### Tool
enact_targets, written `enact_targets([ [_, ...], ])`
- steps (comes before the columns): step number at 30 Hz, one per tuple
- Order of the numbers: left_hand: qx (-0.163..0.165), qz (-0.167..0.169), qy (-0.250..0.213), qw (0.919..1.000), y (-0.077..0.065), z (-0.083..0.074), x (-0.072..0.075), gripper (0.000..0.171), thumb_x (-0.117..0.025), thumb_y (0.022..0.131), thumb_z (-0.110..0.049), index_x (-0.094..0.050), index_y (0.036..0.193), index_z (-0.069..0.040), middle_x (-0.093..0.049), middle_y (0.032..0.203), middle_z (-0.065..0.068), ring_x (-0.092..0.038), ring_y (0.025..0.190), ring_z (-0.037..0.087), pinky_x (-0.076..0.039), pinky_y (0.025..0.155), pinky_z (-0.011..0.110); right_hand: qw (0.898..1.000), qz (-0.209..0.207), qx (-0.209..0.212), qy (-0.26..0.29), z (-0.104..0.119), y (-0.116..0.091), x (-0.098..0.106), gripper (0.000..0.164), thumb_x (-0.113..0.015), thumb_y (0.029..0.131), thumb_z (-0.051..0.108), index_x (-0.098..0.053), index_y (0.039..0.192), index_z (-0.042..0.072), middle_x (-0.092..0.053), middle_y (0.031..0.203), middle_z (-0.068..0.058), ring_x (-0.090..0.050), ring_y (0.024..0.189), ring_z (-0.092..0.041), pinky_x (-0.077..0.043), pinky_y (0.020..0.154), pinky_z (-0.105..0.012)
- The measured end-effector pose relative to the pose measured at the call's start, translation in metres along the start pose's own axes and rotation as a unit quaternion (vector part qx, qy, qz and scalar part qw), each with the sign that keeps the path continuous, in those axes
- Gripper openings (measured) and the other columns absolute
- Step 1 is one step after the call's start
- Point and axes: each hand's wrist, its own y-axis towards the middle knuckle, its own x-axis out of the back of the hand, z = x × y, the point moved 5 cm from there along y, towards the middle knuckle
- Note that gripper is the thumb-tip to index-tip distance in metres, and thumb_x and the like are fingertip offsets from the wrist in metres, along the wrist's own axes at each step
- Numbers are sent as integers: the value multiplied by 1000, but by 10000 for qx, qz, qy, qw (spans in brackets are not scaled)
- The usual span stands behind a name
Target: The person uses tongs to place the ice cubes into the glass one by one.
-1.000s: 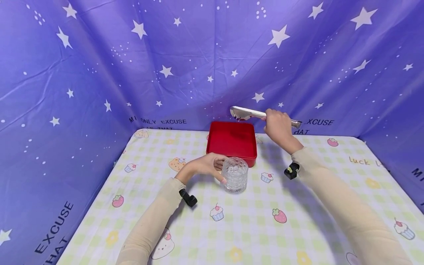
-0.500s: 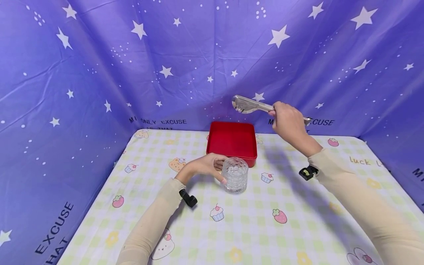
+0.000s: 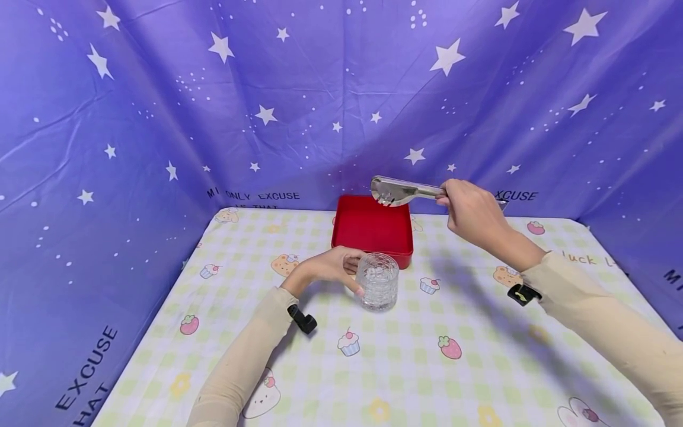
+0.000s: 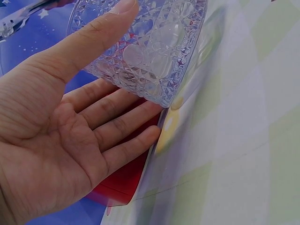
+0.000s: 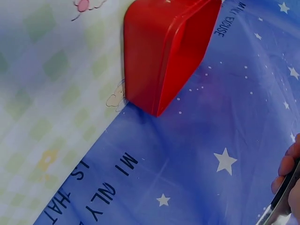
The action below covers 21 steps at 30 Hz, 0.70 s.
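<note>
A clear, textured glass (image 3: 377,283) stands on the table in front of the red box. My left hand (image 3: 333,268) holds it from the left, thumb on the near side and fingers behind it. In the left wrist view, the thumb of my left hand (image 4: 70,108) lies against the patterned wall of the glass (image 4: 145,47). My right hand (image 3: 475,213) grips metal serving tongs (image 3: 397,191) in the air, their toothed head over the back part of the square red box (image 3: 373,228). The right wrist view shows only some fingers and part of the tongs (image 5: 279,211).
A checked, printed cloth (image 3: 405,362) covers the table. Blue curtains with stars (image 3: 299,118) hang close behind the table and along both sides. The red box (image 5: 145,56) has upright walls and an open top, and it stands near the back edge.
My right hand has shifted right; the tongs rose, then came down over the box's back part. The left hand and the glass stay in place.
</note>
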Motion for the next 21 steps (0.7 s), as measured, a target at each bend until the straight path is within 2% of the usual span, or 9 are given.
enact_targets([
  [5,-16,7,21,10000,1,0,0,73,-88,74,1,-58,141,-5,-67,133,12,-64,123,20,-53,107,28,9997,98,233,62,9,-4,5,13,-69,91,0,-57,94,-4,-58,73,-14,-53,60,-28,-46,46,-39],
  [7,-13,4,36,10000,1,0,0,73,-88,74,0,-58,141,-6,-67,134,12,-64,123,21,-53,108,28,9993,121,347,81,13,-5,6,11,-66,94,2,-56,94,-4,-57,73,-13,-52,61,-27,-46,47,-38],
  [9,23,-20,54,10000,0,0,0,73,-88,74,-1,-58,141,-5,-67,134,12,-63,124,22,-53,108,28,9987,120,488,117,17,-7,5,17,-57,103,11,-56,94,-3,-56,73,-13,-51,60,-26,-45,46,-36],
  [11,66,-34,67,10000,0,0,0,74,-88,74,-1,-57,141,-5,-66,135,12,-62,126,23,-52,108,28,9976,73,663,170,21,-8,5,30,-46,109,20,-56,94,-3,-56,73,-11,-51,60,-25,-45,46,-35],
  [14,122,-57,84,9999,-1,-1,0,75,-88,74,-1,-56,142,-3,-64,137,13,-61,127,25,-52,109,29,9954,0,923,251,26,-10,3,45,-32,112,31,-56,93,-2,-56,72,-9,-49,60,-23,-44,47,-34],
  [21,66,-13,88,9999,0,-4,-1,76,-89,73,1,-57,142,-4,-64,138,15,-62,123,22,-53,107,28,9909,51,1288,386,32,-18,-5,43,-34,112,30,-55,89,1,-54,72,-6,-47,61,-19,-43,49,-30],
])
